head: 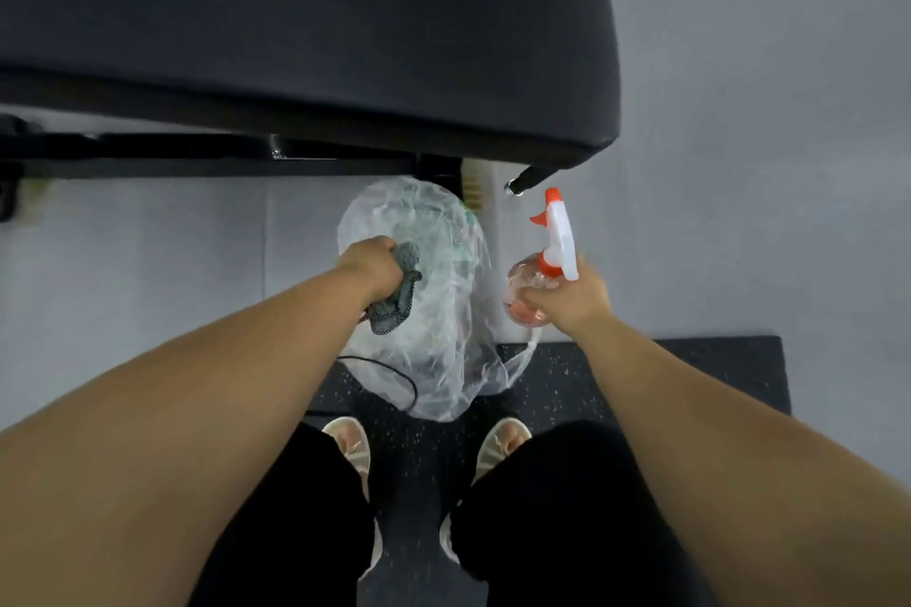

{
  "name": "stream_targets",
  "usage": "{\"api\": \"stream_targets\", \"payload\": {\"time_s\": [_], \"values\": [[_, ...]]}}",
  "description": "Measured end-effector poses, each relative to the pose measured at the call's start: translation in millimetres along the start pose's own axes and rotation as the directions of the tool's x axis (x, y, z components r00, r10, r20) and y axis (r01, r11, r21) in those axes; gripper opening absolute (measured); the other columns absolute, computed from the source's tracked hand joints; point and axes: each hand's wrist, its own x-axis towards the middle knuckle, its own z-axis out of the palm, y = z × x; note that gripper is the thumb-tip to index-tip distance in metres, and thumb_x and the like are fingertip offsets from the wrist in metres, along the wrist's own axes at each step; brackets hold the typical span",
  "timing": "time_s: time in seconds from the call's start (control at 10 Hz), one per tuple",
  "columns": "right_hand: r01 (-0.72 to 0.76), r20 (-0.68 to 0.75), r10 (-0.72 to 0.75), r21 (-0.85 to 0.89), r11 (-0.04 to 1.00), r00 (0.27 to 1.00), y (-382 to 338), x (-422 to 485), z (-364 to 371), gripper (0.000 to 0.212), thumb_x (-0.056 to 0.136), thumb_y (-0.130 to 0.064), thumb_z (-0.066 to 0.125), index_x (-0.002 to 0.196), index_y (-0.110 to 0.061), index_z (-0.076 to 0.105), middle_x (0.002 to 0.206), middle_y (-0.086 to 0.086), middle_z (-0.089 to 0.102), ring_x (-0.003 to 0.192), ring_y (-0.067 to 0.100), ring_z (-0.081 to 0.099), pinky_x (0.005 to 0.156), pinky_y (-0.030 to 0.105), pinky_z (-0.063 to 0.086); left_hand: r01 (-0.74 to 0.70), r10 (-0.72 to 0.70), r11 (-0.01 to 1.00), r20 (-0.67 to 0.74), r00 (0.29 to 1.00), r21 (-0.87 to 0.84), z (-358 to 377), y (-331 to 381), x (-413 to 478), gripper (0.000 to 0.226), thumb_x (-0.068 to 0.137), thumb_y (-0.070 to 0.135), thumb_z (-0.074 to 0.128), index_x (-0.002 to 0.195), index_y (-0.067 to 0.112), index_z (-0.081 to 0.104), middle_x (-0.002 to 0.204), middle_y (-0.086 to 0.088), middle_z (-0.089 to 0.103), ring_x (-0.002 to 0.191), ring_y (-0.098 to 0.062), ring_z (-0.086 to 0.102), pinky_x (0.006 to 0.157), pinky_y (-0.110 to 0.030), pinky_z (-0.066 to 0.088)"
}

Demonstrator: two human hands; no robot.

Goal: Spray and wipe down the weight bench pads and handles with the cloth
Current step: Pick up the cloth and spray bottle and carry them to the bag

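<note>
While left fingers grip cloth and right fingers grip spray bottle, plastic bag lies below.

A: What is lying on the pale grey floor?
B: A crumpled clear plastic bag is sitting there, overlapping a black speckled rubber mat; a thin black cord is curling beside it.

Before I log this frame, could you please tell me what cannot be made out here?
Head view:
Bench pad: cut off top and left; no handles show.
Plastic bag contents: blurred behind crinkled film.
Gray cloth: bunched inside the left hand.
Spray bottle: partly covered by the right hand.
</note>
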Motion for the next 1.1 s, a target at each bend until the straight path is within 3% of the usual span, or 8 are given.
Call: {"api": "stream_targets", "payload": {"time_s": [0.1, 0.2, 0.5, 0.7, 0.8, 0.9, 1.0, 1.1], "values": [[0.048, 0.041, -0.045, -0.067, 0.997, 0.998, 22.7, 46.9, 25.7, 0.045, 0.073, -0.012, 0.073, 0.114, -0.015, 0.054, 0.105, 0.002, 0.058, 0.094, 0.020, 0.057, 0.077, 0.027, 0.047, 0.003, -0.004, 1.000, -0.094, 0.996, -0.019, 29.5, -12.6, 50.3, 0.040, 0.093, 0.010, 0.048, 0.133, 0.014, 0.045, 0.124, -0.016, 0.055, 0.109, -0.033, 0.054, 0.076, -0.031, 0.043], [0.106, 0.131, -0.090, -0.123, 0.987, 0.987, 43.1, 97.1, 40.2, 0.045, 0.072, -0.009, 0.076, 0.112, -0.016, 0.056, 0.097, -0.002, 0.059, 0.086, 0.014, 0.056, 0.066, 0.020, 0.044, -0.018, 0.009, 0.998, -0.169, 0.986, -0.052, 59.4, -23.7, 102.5, 0.043, 0.094, 0.012, 0.047, 0.136, 0.017, 0.042, 0.127, -0.016, 0.053, 0.111, -0.034, 0.053, 0.080, -0.034, 0.044], [0.134, 0.087, -0.125, -0.100, 0.986, 0.988, 83.6, 167.0, 58.5, 0.055, 0.069, -0.011, 0.079, 0.118, -0.020, 0.056, 0.105, 0.000, 0.061, 0.097, 0.020, 0.057, 0.076, 0.028, 0.045, -0.120, 0.118, 0.990, -0.031, 0.993, -0.073, 86.5, -35.2, 145.8, 0.055, 0.098, 0.023, 0.043, 0.149, 0.023, 0.021, 0.151, -0.010, 0.032, 0.106, -0.026, 0.054, 0.072, -0.027, 0.043], [0.047, -0.078, -0.038, 0.109, 0.993, 0.996, 105.8, 180.8, 73.0, 0.048, 0.078, -0.008, 0.070, 0.119, -0.022, 0.051, 0.099, -0.003, 0.056, 0.090, 0.018, 0.055, 0.059, 0.018, 0.041, -0.142, 0.143, 0.989, -0.007, 0.990, 0.032, 93.7, -40.3, 145.9, 0.046, 0.099, 0.028, 0.042, 0.142, 0.014, 0.037, 0.144, -0.011, 0.041, 0.122, -0.028, 0.048, 0.097, -0.033, 0.038], [0.065, -0.131, -0.028, 0.286, 0.956, 0.991, 115.4, 190.0, 81.9, 0.041, 0.081, -0.001, 0.064, 0.113, -0.023, 0.050, 0.096, -0.006, 0.057, 0.095, 0.017, 0.057, 0.060, 0.013, 0.041, -0.143, 0.143, 0.989, 0.002, 0.990, 0.028, 95.3, -39.0, 144.4, 0.040, 0.099, 0.028, 0.043, 0.137, 0.015, 0.044, 0.142, -0.010, 0.044, 0.120, -0.027, 0.048, 0.095, -0.032, 0.037], [0.102, -0.164, -0.051, 0.317, 0.943, 0.985, 120.6, 193.3, 83.9, 0.046, 0.080, 0.002, 0.064, 0.118, -0.018, 0.049, 0.094, -0.009, 0.056, 0.091, 0.011, 0.055, 0.061, 0.010, 0.040, -0.157, 0.156, 0.987, 0.033, 0.987, 0.028, 99.5, -39.2, 143.3, 0.032, 0.099, 0.028, 0.043, 0.128, 0.017, 0.050, 0.140, -0.011, 0.046, 0.113, -0.026, 0.050, 0.092, -0.031, 0.037], [0.109, -0.136, -0.076, 0.258, 0.960, 0.988, 133.1, 199.8, 90.7, 0.064, 0.074, -0.005, 0.075, 0.129, -0.017, 0.043, 0.105, -0.004, 0.057, 0.091, 0.009, 0.056, 0.064, 0.010, 0.046, -0.150, 0.149, 0.988, 0.041, 0.988, 0.024, 102.6, -39.1, 142.0, 0.042, 0.099, 0.030, 0.043, 0.138, 0.014, 0.043, 0.142, -0.009, 0.044, 0.123, -0.026, 0.047, 0.094, -0.030, 0.037], [0.054, -0.126, -0.031, 0.183, 0.982, 0.992, 136.1, 202.6, 93.1, 0.091, 0.062, -0.019, 0.086, 0.137, -0.020, 0.035, 0.121, 0.004, 0.056, 0.104, 0.017, 0.059, 0.083, 0.029, 0.054, -0.141, 0.142, 0.989, 0.011, 0.990, -0.046, 99.6, -36.1, 139.5, 0.043, 0.099, 0.030, 0.044, 0.138, 0.014, 0.043, 0.141, -0.008, 0.044, 0.124, -0.025, 0.046, 0.096, -0.031, 0.038]]}}
